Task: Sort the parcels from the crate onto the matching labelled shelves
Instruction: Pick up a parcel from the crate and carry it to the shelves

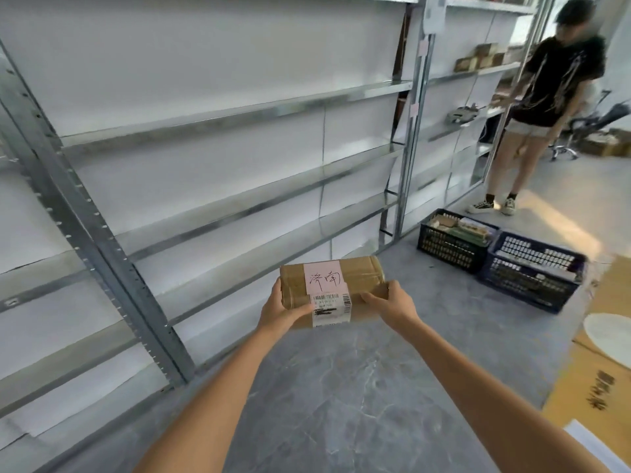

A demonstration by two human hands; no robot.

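I hold a brown cardboard parcel (pixel 362 279) in front of me, above the grey floor. It carries a pink handwritten label and a white barcode sticker. My left hand (pixel 281 307) grips its left end and my right hand (pixel 389 300) grips its right end. A black crate (pixel 450 247) with parcels inside stands on the floor to the right, and a dark blue crate (pixel 532 274) sits beside it. Bare metal shelves (pixel 239 114) fill the left side.
Another person (pixel 543 97) in a black shirt stands at the far shelving unit, reaching toward a shelf that holds small boxes (pixel 478 58). Flattened cardboard (pixel 601 363) lies on the floor at the right. An office chair (pixel 580 131) stands far right.
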